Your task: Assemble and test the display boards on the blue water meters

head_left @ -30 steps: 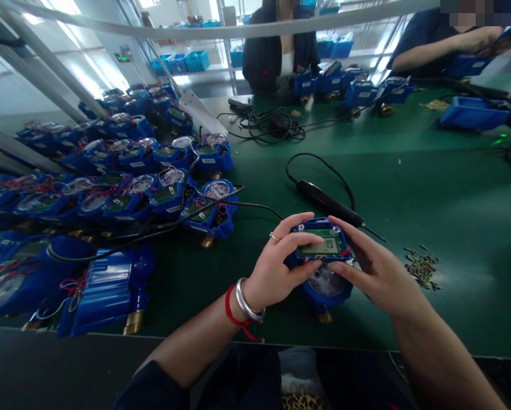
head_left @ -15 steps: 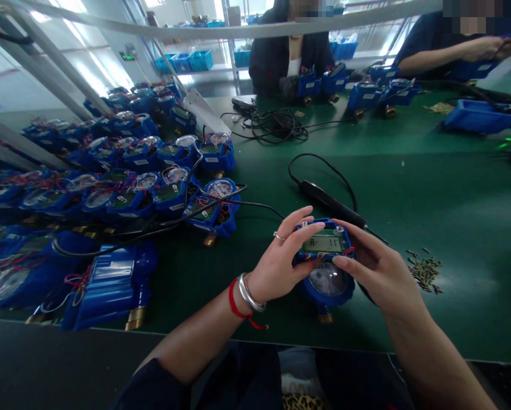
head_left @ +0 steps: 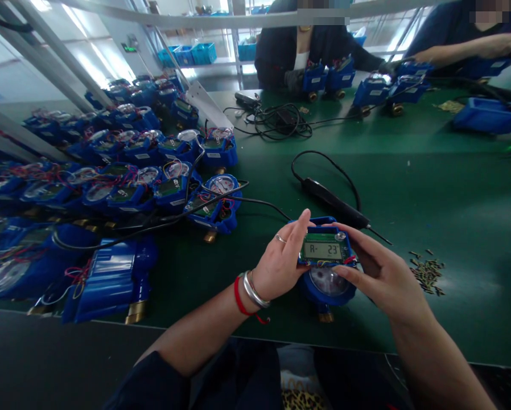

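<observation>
A blue meter with a round clear dial and a brass fitting stands on the green table near its front edge. Its upper part holds a green circuit board with a lit display reading "A- 23". My left hand, with a ring, grips the left side of this part, its index finger raised beside the display. The right side is held by my right hand, thumb along the lower edge and fingers behind. Just beyond lies a black electric screwdriver with its cable looped.
Rows of blue meters with loose wires fill the left side. Small screws lie to the right. Black cables are tangled farther back. Two people work across the table, near more meters and a blue bin.
My left index finger has lifted off the display's top left, uncovering it. The reading went from 11 to 23. Across the table, a gloved hand has reached toward the meters on the right.
</observation>
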### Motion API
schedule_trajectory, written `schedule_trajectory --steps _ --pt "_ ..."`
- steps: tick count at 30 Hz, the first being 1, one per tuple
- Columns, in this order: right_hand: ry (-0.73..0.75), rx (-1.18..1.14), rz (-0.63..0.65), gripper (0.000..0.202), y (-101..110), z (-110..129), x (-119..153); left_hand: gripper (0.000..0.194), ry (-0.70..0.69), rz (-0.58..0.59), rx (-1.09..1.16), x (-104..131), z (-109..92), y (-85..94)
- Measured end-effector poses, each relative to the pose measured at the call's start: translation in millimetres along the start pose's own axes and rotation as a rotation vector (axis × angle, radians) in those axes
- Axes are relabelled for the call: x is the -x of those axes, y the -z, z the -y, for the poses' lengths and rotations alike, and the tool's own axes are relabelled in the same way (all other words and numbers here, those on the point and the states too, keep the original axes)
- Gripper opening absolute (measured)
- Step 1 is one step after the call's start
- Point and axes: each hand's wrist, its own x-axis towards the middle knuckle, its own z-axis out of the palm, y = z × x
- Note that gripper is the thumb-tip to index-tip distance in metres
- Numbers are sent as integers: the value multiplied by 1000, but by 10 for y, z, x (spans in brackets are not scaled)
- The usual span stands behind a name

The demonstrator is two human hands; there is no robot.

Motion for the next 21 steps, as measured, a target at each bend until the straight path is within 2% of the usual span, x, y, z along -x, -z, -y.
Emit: schedule_trajectory --steps 21 --pt "30 30 14 67 29 -26 15 86 8 -19 -22 -18 -44 -24"
